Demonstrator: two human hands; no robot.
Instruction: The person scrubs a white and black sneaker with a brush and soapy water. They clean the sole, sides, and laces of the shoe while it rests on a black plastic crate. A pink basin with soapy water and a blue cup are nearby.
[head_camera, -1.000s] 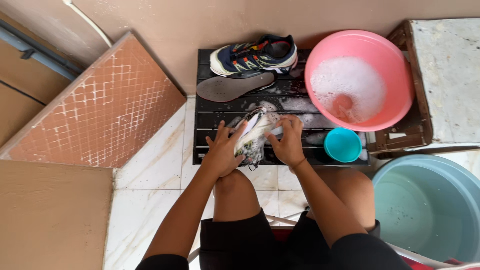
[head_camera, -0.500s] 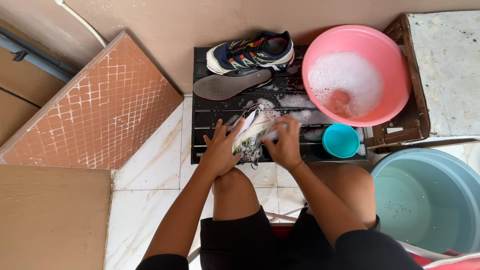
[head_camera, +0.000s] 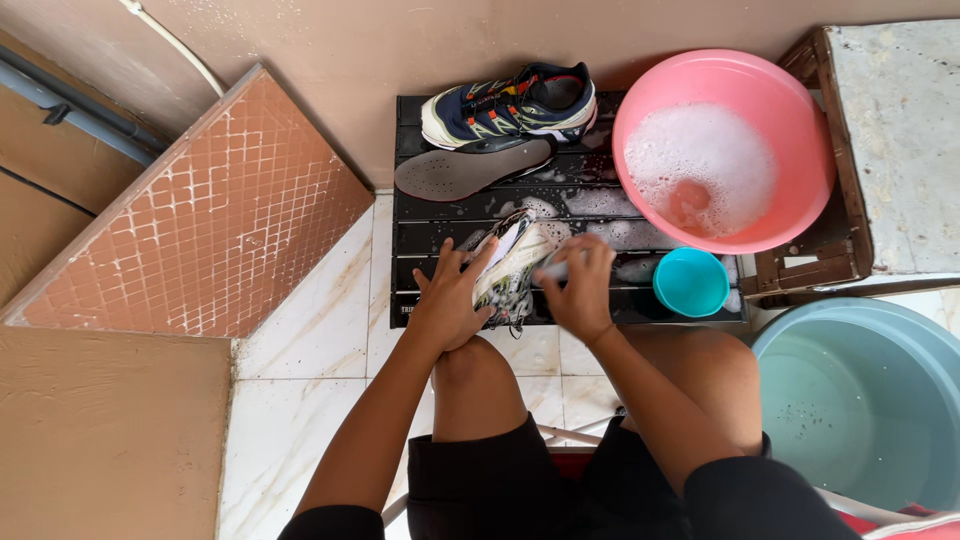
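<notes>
Since the earlier frame, my right hand (head_camera: 578, 287) has slid a little toward the far edge of the black slatted rack (head_camera: 430, 240), and the soapy shoe (head_camera: 512, 265) has tipped slightly with it.

Item, soapy shoe: on its side near the front edge of the rack, left of middle, foam on the slats around it.

Item, left hand (head_camera: 450, 300): fingers spread and pressed against the shoe's near side, bracing it, not closed round it.

Item, right hand: curled shut on a pale object, probably a scrubbing brush (head_camera: 553, 266), though my fingers hide most of it; it bears on the shoe's upper.

Item, second shoe (head_camera: 508, 106): upright at the rack's far edge, grey insole (head_camera: 472, 169) lying just in front.

Item, pink basin (head_camera: 722, 150): full of suds, at the far right corner.

Item, teal cup (head_camera: 691, 283): at the front right, just beside my right wrist.

Risks, as I judge them: wet slats and a brace-only hold could let the shoe skid off the front edge under a hard stroke; a wide backstroke could knock the cup over.
</notes>
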